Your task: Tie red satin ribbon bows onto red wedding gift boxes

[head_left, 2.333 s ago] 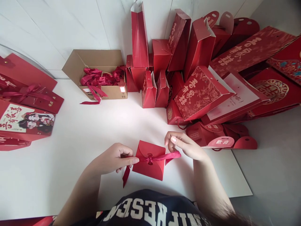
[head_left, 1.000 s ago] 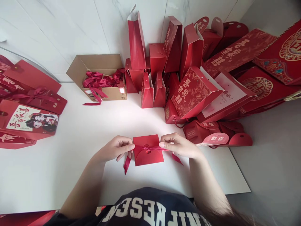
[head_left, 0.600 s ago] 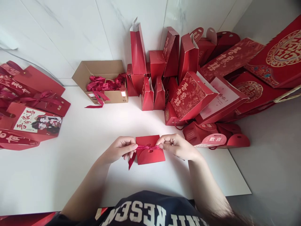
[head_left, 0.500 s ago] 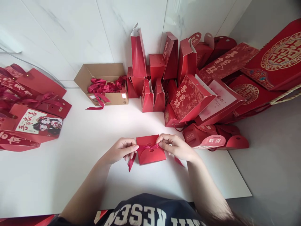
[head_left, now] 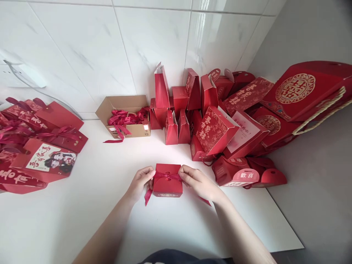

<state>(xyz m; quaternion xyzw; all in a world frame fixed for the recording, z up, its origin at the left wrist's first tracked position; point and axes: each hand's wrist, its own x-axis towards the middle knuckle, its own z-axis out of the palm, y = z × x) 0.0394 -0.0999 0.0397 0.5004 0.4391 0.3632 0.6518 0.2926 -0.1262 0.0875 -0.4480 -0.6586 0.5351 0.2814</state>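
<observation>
A small red gift box (head_left: 168, 189) sits on the white table in front of me, with a dark red ribbon (head_left: 167, 176) across its top, knotted at the middle. My left hand (head_left: 142, 180) pinches the ribbon at the box's left edge, and one ribbon tail hangs below the fingers. On the other side my right hand (head_left: 194, 179) pinches the ribbon close to the knot's right. Its tail shows beneath the wrist. The lower fingers of both hands are partly hidden.
A cardboard box (head_left: 127, 131) of loose red ribbons stands by the tiled wall. Red gift boxes (head_left: 217, 130) are stacked at the back right, some with rope handles. More decorated red boxes (head_left: 52, 157) lie at the left. A grey wall (head_left: 316, 176) bounds the right side.
The view has tilted upward, showing more wall and the gift box's front side. Both hands still pinch the ribbon, which looks drawn out to the sides much as before.
</observation>
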